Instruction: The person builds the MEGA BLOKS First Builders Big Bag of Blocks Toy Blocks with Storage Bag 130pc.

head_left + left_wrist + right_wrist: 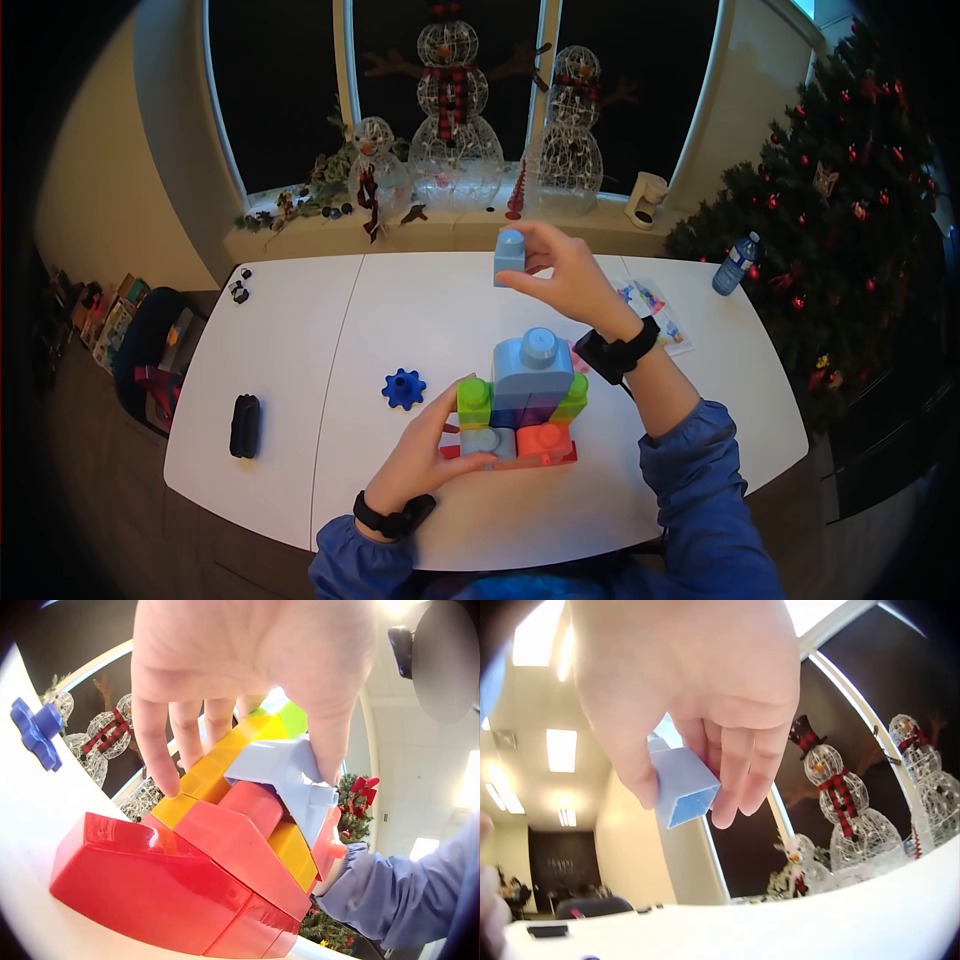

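My right hand (pixel 568 275) is raised over the far part of the table and pinches a small light blue toy block (pixel 508 262) between thumb and fingers. The right wrist view shows the hollow underside of that block (pixel 688 796). Nearer to me stands a stack of toy building blocks (pixel 534 382), with a large light blue block on top and green blocks at its sides. My left hand (pixel 425 455) grips the stack's left side, thumb on a grey-blue block (pixel 281 761) and fingers along the yellow blocks (pixel 210 772). Red blocks (pixel 150 881) form the base.
A dark blue gear-shaped piece (pixel 403 389) lies left of the stack. A black case (pixel 244 426) is farther left on the table (pixel 270 340). Printed sheets (pixel 655 312) and a water bottle (pixel 736 264) sit at the right. Wire snowmen stand on the window ledge beyond.
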The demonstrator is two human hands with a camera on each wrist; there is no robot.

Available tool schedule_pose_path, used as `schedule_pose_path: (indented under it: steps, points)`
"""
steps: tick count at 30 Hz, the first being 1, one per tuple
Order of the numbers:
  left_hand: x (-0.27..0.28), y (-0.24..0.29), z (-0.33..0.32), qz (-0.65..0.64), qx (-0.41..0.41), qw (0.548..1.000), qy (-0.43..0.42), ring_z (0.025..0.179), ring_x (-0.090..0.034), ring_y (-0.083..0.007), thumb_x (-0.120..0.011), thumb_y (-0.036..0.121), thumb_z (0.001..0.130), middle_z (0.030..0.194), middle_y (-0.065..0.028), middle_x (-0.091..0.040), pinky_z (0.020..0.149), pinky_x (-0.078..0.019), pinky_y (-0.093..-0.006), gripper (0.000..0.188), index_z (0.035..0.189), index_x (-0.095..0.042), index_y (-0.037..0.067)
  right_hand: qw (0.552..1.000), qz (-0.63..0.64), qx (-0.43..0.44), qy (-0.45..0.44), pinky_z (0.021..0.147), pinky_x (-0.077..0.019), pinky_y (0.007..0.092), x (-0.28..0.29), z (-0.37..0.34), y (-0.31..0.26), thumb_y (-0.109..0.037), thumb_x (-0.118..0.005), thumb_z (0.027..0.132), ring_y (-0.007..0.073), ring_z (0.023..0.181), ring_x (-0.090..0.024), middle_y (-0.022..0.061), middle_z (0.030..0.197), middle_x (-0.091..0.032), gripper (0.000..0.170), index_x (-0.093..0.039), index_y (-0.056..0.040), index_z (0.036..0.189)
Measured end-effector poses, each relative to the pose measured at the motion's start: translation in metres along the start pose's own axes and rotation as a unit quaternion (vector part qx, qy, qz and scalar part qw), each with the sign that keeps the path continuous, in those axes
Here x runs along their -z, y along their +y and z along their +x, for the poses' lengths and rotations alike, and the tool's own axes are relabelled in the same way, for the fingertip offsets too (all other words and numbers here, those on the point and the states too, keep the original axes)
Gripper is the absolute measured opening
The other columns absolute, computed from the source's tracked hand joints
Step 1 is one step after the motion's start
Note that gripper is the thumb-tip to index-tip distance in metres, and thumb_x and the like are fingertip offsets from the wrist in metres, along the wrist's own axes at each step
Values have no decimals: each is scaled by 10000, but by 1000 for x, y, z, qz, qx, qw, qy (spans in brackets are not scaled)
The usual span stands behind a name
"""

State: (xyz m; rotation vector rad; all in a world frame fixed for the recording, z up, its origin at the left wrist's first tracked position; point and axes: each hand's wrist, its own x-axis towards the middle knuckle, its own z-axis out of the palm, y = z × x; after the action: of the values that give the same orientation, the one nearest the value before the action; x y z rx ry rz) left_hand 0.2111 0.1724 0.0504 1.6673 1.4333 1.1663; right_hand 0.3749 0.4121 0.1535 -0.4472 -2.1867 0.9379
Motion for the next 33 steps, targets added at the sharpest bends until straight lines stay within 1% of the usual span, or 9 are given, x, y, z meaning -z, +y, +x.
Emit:
schedule_pose_path:
  steps: [4,6,10,13,22,25,28,31,33]
  points:
    - [0,-2,0,0,-5,1000,3,1230,-640,-300,-913,268,798,1436,-176,-593,967,-547,-391,978,1589,-378,56,994,59,82,28,888,-590,322,26,-28,-64,-168,-849,869,214,949,-750,167,1161,-756,569,-605,-27,1363]
    - [0,-2,0,0,-9,1000,3,1230,-640,-293,-912,266,797,1435,-169,-594,968,-547,-391,979,1589,-377,55,989,36,141,20,896,-588,323,26,-44,-82,-161,-853,863,222,942,-751,155,1158,-759,579,-614,-46,1378]
    - [-1,0,-1,-2,-8,1000,6,1231,-638,-280,-912,262,799,1428,-159,-599,969,-548,-390,981,1592,-372,54,970,-114,216,6,866,-588,342,20,-65,-100,-170,-848,859,258,949,-742,126,1202,-752,559,-659,-109,1382]
    - [-2,-2,0,-4,-11,1000,10,1234,-635,-273,-909,263,804,1429,-153,-597,970,-549,-391,984,1598,-365,60,979,-99,179,18,855,-587,360,11,-74,-93,-172,-837,867,271,940,-731,136,1223,-744,571,-643,-107,1400]
    - [-2,-4,-1,-12,-9,1000,10,1271,-617,-274,-900,257,818,1484,-152,-559,973,-562,-407,1007,1622,-325,67,981,-62,182,15,874,-580,361,8,-75,-89,-163,-809,891,272,919,-721,147,1246,-731,584,-609,-108,1438]
    - [-3,-6,-1,-15,-15,1000,15,1281,-615,-277,-895,251,826,1499,-153,-547,977,-563,-411,1004,1628,-318,71,990,-35,135,-15,978,-544,368,10,-77,-91,-145,-793,903,251,1062,-709,141,1279,-714,602,-585,-86,1464]
    - [-2,-4,-1,-9,-6,1000,10,1294,-606,-284,-892,263,833,1507,-157,-541,994,-554,-408,1001,1628,-315,71,993,-34,110,-10,984,-543,367,8,-82,-96,-155,-758,938,247,1060,-705,137,1269,-716,597,-562,-102,1499]
    - [1,-3,-2,13,-1,1000,-4,1310,-595,-282,-881,287,847,1506,-162,-540,1003,-545,-394,999,1635,-303,78,997,3,70,41,968,-550,377,9,-99,-94,-161,-740,960,260,1052,-723,152,1260,-728,559,-572,-97,1489]
    - [14,-4,-7,61,-44,997,23,1304,-595,-287,-851,286,880,1505,-163,-541,1000,-541,-392,944,1630,-317,78,995,-5,66,70,976,-545,378,10,-115,-78,-158,-717,981,264,1072,-723,153,1255,-732,522,-575,-79,1477]
